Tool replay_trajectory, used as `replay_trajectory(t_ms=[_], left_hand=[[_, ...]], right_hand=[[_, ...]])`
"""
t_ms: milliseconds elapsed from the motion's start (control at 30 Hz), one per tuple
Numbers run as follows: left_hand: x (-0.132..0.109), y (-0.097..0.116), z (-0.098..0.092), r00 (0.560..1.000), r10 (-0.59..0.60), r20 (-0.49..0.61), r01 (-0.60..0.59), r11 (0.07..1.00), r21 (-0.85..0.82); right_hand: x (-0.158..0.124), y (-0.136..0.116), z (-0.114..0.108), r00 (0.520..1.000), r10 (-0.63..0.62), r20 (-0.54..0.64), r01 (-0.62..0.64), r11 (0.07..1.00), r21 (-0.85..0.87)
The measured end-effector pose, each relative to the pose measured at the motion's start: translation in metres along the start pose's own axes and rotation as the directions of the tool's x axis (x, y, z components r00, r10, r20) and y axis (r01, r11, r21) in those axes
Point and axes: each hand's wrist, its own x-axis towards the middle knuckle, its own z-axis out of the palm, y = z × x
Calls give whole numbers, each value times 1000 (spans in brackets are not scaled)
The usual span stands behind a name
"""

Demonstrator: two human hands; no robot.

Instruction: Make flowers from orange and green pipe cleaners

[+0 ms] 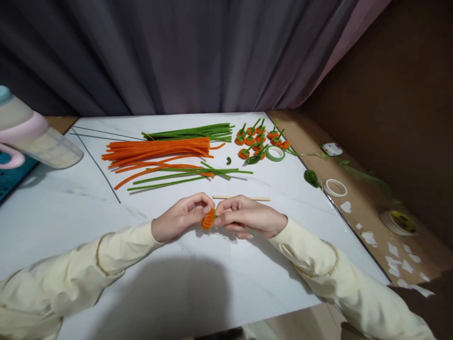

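Note:
A small orange pipe-cleaner pumpkin (207, 220) is held up between my two hands, just above the white tabletop. My left hand (183, 217) pinches its orange coils from the left. At the pumpkin's right side, the thumb and forefinger of my right hand (247, 215) close on its short green pipe-cleaner stem (216, 216), mostly hidden by the fingertips. Just beyond my right hand lies a thin wooden stick (260, 199). Farther back are loose green pipe cleaners (166, 182) and a thick bundle of orange pipe cleaners (159, 150).
Several finished pumpkins (249, 140) stand at the back right beside a green tape roll (275, 153). Behind the orange bundle lie green pipe cleaners (191, 131). A bottle (42, 134) leans in at left. A white tape roll (335, 188) and paper scraps (370, 238) lie along the right edge.

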Motion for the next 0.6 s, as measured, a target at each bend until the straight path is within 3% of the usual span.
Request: replay_trajectory(t_ms=[300, 467, 600], left_hand=[[1, 0, 2, 988, -152, 24, 154, 971, -182], [2, 1, 1, 993, -120, 2, 118, 974, -194], [1, 1, 2, 997, -80, 15, 82, 988, -132]], right_hand=[[-1, 3, 5, 965, -212, -154, 154, 935, -320], [-4, -4, 0, 999, -44, -21, 38, 973, -229], [-2, -5, -5, 999, -29, 24, 32, 990, -136]])
